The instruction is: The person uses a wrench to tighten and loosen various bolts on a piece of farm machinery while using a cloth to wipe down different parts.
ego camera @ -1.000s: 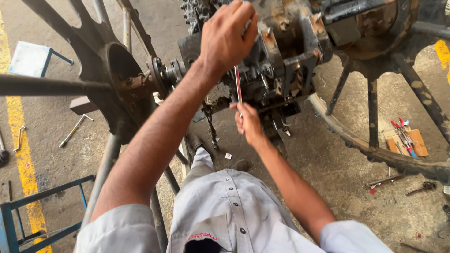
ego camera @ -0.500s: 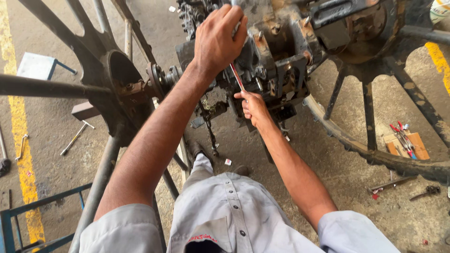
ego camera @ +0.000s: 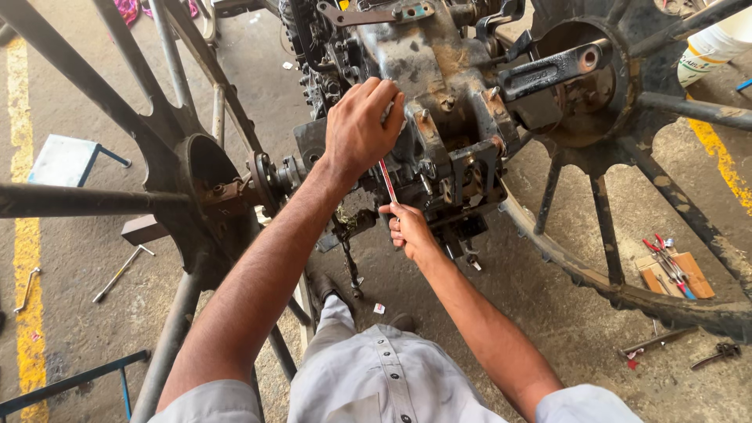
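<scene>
- Head view, looking down: a thin tool with a red-and-white shaft stands nearly upright against the greasy gearbox housing of a stripped machine, between the person's two hands.
- The right hand is clenched around the lower end of the tool, just under the housing; what kind of tool it is cannot be told, since both its ends are hidden.
- The left hand lies above it on the housing, fingers curled over the top end of the shaft; whether it truly grips the tool or only presses on the casting cannot be told.
- The housing is dark, rusty and oil-stained, with bolts and brackets on its face and a flat steel lever arm jutting out to the right.
- To the left an axle shaft joins the housing to the hub of a spoked iron wheel; a second spoked iron wheel stands to the right, its rim curving over the floor.
- Below the hands are the person's grey buttoned shirt and a dark shoe on the concrete.
- On the concrete floor to the right, a small board carries red-handled pliers, well apart from the hands; further loose tools lie near the wheel rim.
- On the left, a wrench lies on the floor beside a yellow painted line, with a blue metal frame near the bottom edge.
</scene>
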